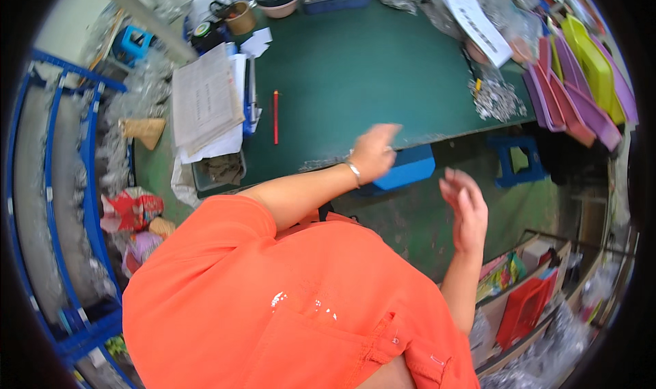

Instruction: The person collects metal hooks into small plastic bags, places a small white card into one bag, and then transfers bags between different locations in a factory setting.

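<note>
Green tabletop (328, 81): smooth, scuffed rough along its edge
Blue object (408, 169): smooth plastic
Bracelet (354, 173): shiny, metal-looking
Orange shirt (294, 279): matt, creased cloth
Stacked trays (579, 109): smooth plastic
Small pieces (499, 102): shiny, metallic-looking
Newsprint-like sheets (207, 102): matt paper

Blue plastic object (414, 167), exact kind unclear to me: smooth, flat-faced, angular at right. Shows along the front edge of the green counter (328, 81), partly hidden by my left hand (374, 155), apart from my right hand (467, 215).
</note>
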Action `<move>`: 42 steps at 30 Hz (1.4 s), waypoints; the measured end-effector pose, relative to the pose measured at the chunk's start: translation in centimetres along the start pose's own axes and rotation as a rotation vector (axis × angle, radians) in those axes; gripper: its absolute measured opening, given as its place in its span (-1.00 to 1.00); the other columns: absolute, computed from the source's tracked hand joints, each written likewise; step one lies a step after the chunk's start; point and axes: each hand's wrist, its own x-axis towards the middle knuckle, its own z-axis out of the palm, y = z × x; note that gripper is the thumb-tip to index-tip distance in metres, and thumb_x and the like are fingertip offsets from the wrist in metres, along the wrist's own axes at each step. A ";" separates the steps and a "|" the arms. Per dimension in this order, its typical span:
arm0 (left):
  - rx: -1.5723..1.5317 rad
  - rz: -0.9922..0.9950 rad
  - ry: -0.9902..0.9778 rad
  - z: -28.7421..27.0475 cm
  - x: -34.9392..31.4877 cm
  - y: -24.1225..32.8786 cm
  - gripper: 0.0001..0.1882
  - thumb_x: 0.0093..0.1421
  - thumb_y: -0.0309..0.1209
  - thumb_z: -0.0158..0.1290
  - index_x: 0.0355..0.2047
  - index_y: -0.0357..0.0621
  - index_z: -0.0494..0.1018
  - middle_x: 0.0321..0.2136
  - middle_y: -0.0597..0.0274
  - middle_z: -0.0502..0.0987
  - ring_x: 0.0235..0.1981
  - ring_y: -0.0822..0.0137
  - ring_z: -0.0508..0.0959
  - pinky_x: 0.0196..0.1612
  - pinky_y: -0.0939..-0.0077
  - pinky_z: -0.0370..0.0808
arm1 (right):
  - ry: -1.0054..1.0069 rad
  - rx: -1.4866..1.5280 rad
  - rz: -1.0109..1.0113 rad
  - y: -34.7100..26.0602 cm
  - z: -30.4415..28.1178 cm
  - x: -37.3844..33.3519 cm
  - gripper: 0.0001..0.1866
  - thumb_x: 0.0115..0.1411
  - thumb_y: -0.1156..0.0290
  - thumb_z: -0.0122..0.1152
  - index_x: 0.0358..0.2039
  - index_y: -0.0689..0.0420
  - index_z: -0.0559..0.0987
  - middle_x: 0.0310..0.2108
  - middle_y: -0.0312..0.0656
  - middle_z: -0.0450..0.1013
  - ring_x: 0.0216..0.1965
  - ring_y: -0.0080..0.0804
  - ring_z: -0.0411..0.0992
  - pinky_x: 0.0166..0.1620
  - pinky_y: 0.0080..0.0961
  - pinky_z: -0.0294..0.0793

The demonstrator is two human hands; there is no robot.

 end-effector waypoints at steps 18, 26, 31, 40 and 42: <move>0.469 -1.000 0.880 -10.0 -10.0 -19.4 -0.83 0.07 -0.37 0.03 -0.50 -0.26 0.43 -0.49 -0.07 0.50 -0.39 -0.01 0.49 -0.26 0.21 0.38 | 0.085 -0.150 0.666 9.3 -0.5 -1.5 -0.75 0.16 0.44 -0.03 -0.16 0.25 0.43 -0.32 -0.18 0.48 -0.35 -0.54 0.43 -0.32 -0.64 0.37; 0.270 -1.441 1.197 -11.4 -7.4 -21.1 -0.80 0.04 -0.53 -0.02 -0.33 -0.44 0.42 -0.35 -0.22 0.50 -0.29 -0.01 0.53 -0.22 0.24 0.45 | 0.151 -0.104 0.719 11.1 -1.8 -4.9 -0.76 0.16 0.42 -0.01 -0.18 0.26 0.44 -0.33 -0.19 0.47 -0.35 -0.53 0.43 -0.33 -0.65 0.38; 0.049 -1.579 1.019 -11.1 -4.8 -18.3 -0.67 0.14 -0.35 -0.05 -0.23 -0.44 0.35 -0.29 -0.22 0.49 -0.28 -0.03 0.53 -0.24 0.26 0.48 | 0.242 -0.101 0.765 12.0 -2.8 -7.6 -0.76 0.19 0.43 -0.05 -0.16 0.24 0.43 -0.32 -0.18 0.47 -0.35 -0.52 0.44 -0.34 -0.64 0.40; 0.168 -1.488 0.785 -9.6 -2.5 -19.2 -0.63 0.15 -0.40 -0.12 -0.06 -0.33 0.18 -0.21 -0.22 0.44 -0.24 -0.07 0.51 -0.22 0.22 0.48 | 0.348 -0.063 0.823 13.3 -3.2 -11.4 -0.76 0.18 0.39 -0.04 -0.17 0.21 0.45 -0.33 -0.21 0.46 -0.34 -0.52 0.42 -0.31 -0.60 0.38; 0.194 -1.472 0.746 -9.7 -1.5 -15.4 -0.61 0.15 -0.41 -0.14 -0.03 -0.30 0.15 -0.19 -0.22 0.43 -0.23 -0.08 0.50 -0.22 0.20 0.48 | 0.374 -0.049 0.833 13.5 -3.3 -12.1 -0.75 0.19 0.39 -0.04 -0.17 0.22 0.44 -0.32 -0.20 0.46 -0.33 -0.51 0.43 -0.30 -0.60 0.39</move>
